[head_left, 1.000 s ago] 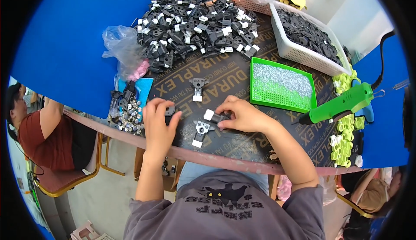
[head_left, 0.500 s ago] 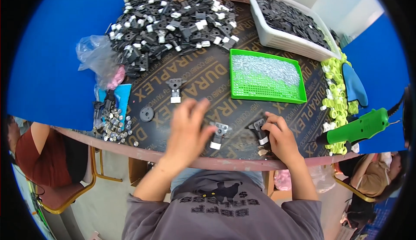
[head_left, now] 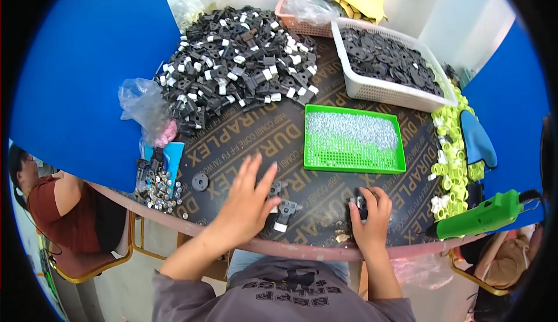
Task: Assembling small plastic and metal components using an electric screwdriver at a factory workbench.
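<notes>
My left hand (head_left: 247,207) is over the table with its fingers spread, palm down. By its thumb lies a black plastic part with a white end (head_left: 286,210). A second similar part (head_left: 276,189) lies just behind that one, partly hidden by the left hand; whether the hand touches it I cannot tell. My right hand (head_left: 372,212) has its thumb and fingers closed around another black part (head_left: 361,205), resting on the table near the front edge. A round black disc (head_left: 200,181) lies left of my left hand.
A big heap of black-and-white parts (head_left: 232,66) fills the back left. Behind the hands sits a green tray (head_left: 354,169) of small silvery pieces. A white basket (head_left: 386,94) holds black discs. At right are yellow-green rings (head_left: 450,147) and a green power screwdriver (head_left: 479,217); metal pieces (head_left: 163,191) lie left.
The view has tilted, so the table appears lower. The part that lay apart behind my left hand is now beside the nearer part. My right hand stays at its part.
</notes>
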`<state>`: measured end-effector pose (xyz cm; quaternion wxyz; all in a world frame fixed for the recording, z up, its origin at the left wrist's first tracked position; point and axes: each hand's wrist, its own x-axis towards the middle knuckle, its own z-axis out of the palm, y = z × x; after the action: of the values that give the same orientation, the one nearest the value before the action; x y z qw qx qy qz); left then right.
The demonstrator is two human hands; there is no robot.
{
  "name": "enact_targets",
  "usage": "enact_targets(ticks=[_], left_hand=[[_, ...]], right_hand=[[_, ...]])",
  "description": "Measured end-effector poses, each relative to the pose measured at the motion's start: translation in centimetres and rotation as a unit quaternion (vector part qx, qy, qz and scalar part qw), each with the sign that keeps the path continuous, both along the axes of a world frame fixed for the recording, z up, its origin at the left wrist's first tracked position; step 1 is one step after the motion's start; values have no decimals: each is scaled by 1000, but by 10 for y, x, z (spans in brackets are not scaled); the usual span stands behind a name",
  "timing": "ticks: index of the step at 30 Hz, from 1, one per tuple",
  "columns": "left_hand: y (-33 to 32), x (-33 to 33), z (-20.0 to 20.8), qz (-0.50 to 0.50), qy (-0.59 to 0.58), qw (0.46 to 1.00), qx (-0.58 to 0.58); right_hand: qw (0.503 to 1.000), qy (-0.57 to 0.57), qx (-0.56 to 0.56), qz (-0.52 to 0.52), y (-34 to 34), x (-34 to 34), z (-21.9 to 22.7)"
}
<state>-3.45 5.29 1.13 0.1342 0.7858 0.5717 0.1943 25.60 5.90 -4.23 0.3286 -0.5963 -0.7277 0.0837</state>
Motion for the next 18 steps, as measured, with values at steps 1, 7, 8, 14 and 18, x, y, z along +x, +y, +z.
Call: enact_targets(ticks=[1,7,8,14,18], left_hand=[[18,-3,8,15,19,999,44],[192,-38,9,114,110,976,148],[210,-43,3,133,114,976,130],[213,-39,-16,131,132,975,126],[170,-53,-34,32,108,978,175]], right_hand=[[1000,9,-15,-13,0,-1,2],[999,41,23,8,3,1,4],[998,57,27,16,4,2,3],[996,88,-8,19,8,6,-1],[996,78,-14,37,6,5,3]])
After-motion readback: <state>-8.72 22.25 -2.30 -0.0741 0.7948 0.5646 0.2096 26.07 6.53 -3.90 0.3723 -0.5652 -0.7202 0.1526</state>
